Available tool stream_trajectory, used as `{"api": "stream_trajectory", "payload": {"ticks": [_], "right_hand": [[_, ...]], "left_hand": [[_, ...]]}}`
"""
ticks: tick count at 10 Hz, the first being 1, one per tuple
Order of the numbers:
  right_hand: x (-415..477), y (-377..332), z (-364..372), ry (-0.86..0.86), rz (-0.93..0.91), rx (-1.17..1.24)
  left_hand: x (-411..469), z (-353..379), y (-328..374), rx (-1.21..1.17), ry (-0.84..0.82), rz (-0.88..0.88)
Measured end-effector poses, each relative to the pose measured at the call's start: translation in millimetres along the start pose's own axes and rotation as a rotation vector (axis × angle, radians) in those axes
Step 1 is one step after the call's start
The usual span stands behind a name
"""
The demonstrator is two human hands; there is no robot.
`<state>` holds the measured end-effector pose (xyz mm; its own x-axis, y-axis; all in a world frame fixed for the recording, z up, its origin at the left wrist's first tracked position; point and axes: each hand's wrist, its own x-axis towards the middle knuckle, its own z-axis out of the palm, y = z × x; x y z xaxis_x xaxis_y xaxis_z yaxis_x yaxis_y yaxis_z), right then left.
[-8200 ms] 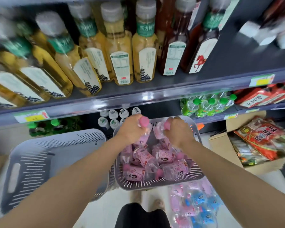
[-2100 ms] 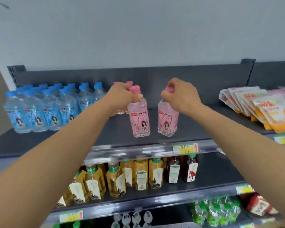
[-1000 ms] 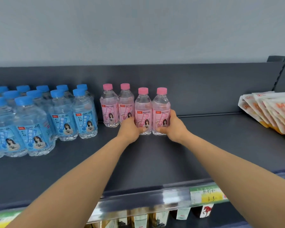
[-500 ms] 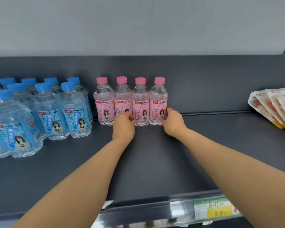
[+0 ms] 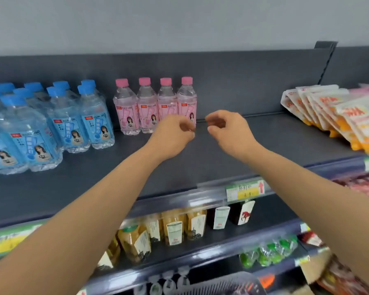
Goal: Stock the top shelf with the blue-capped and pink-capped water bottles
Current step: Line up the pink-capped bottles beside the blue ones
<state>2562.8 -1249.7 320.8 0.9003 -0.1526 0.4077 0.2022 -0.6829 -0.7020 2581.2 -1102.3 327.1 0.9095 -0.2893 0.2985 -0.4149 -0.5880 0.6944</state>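
Head: left hand [image 5: 172, 137] overlaps pink-capped bottles [image 5: 147, 107]; snack pouches [image 5: 330, 111] far right.

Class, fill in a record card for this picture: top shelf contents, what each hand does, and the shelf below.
Top shelf, left: blue-capped bottles, upright in a cluster
Top shelf, middle: four pink-capped bottles, upright in one row by the back wall
Top shelf, right: snack packets, overlapping
Left hand: loosely curled, holds nothing
Right hand: loosely curled, holds nothing
Shelf below: amber drink bottles
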Motion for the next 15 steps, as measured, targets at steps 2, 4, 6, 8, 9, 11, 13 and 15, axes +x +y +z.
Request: {"api": "stream_trajectory", "payload": {"ticks": [2,4,6,8,9,11,13,15], "right_hand": [[-102.4,18.9,-35.3,0.128,0.024,-0.078],[-202.1,97.8,-9.5,-0.063,0.330,-0.182],[-257.9,171.7,35.7,-0.498,0.527,-0.358],[-305.4,244.4,65.7,-0.827,0.771,-0.344],[-327.3,276.2,74.8,-0.928,0.899,-0.314],[-369.7,326.9,99.4,-1.041,0.933,-0.393],[-387.7,375.7,123.7,-1.021,1.098,-0.328],[-400.3,401.8,149.0,-0.856,1.279,-0.237]], "left_hand": [[-77.9,41.3,24.4,-0.044,-0.266,0.190],[-144.6,128.5,-21.0,0.048,-0.642,0.085],[-187.3,203.3,-83.2,0.181,-0.943,-0.108],[-228.5,273.0,-129.9,0.266,-1.060,-0.296],[-247.6,308.7,-152.8,0.291,-1.079,-0.385],[-283.0,370.8,-196.8,0.281,-1.062,-0.489],[-302.9,413.2,-222.6,0.231,-1.025,-0.655],[-314.4,442.6,-239.7,0.280,-0.988,-0.645]]}}
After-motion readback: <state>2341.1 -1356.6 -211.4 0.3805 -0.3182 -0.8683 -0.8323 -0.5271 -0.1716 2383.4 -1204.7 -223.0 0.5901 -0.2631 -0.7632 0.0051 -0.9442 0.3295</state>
